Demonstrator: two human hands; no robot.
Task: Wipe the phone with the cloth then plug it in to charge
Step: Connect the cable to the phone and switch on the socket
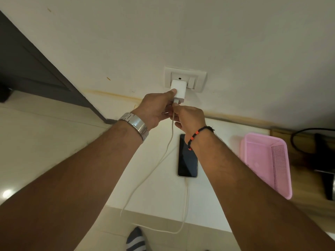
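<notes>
A dark phone (187,160) lies face up on the white table (163,192), and a white cable (145,180) runs from its near end in a loop over the table edge up to the wall. A white charger (178,88) sits in the wall socket (197,78). My left hand (154,109) grips the charger's lower left side, thumb on its face. My right hand (188,118) pinches the cable's plug at the charger's underside. No cloth is in view.
A pink plastic basket (268,160) stands on the table right of the phone. Dark items with a black cord (308,142) lie at the far right on a wooden surface. A dark door (36,66) is at the left. A striped slipper (135,240) shows on the floor below.
</notes>
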